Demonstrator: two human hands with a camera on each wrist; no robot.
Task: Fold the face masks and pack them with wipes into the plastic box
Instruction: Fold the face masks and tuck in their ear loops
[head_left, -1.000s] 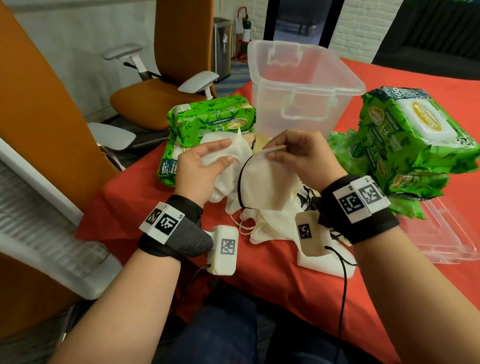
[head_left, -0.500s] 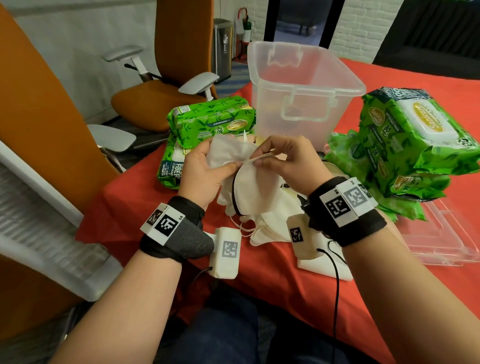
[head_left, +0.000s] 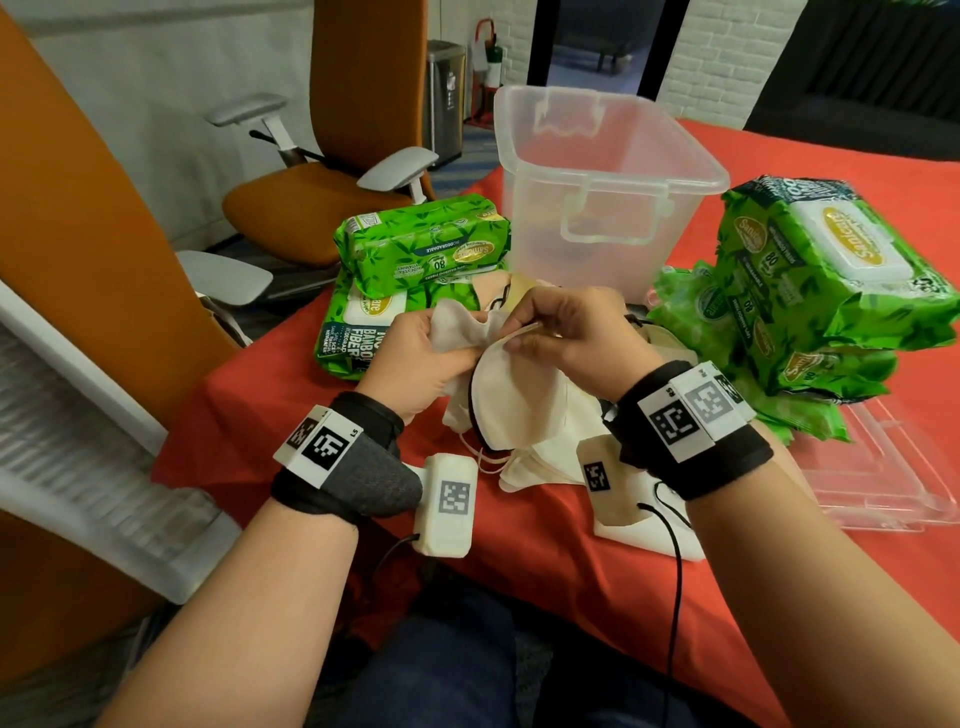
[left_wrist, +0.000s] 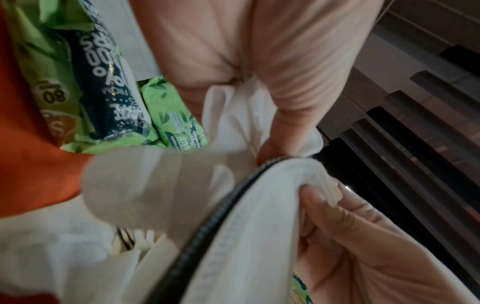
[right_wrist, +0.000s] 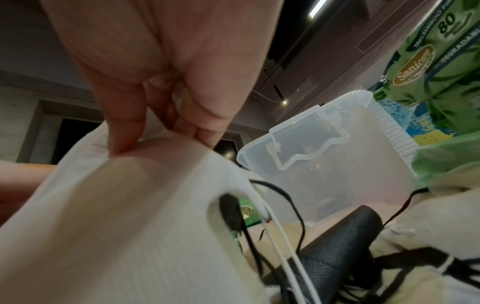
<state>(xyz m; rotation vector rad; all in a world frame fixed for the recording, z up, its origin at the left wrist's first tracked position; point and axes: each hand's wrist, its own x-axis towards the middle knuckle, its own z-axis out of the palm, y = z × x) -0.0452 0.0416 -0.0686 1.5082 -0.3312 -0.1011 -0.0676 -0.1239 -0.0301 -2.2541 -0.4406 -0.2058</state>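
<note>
both hands have pulled closer since 1 s ago, bringing the mask (head_left: 511, 400) halves nearly together above the pile of masks (head_left: 540, 457). left hand (head_left: 421, 358) pinches one edge, right hand (head_left: 566, 338) the other, so fold's prob almost done. box (head_left: 613, 171) looks empty behind, wipes (head_left: 426, 244) not yet packed.

A table (head_left: 545, 561) draped in red cloth is carrying everything. The clear plastic box (head_left: 602, 208) is standing open at its far side. Left of the box, two green wipe packs (head_left: 415, 270) are lying stacked; right of it, a taller heap of wipe packs (head_left: 810, 312) is sitting beside a clear lid (head_left: 883, 483). In front of the box, a pile of white face masks (head_left: 524, 457) is resting on the cloth
</note>
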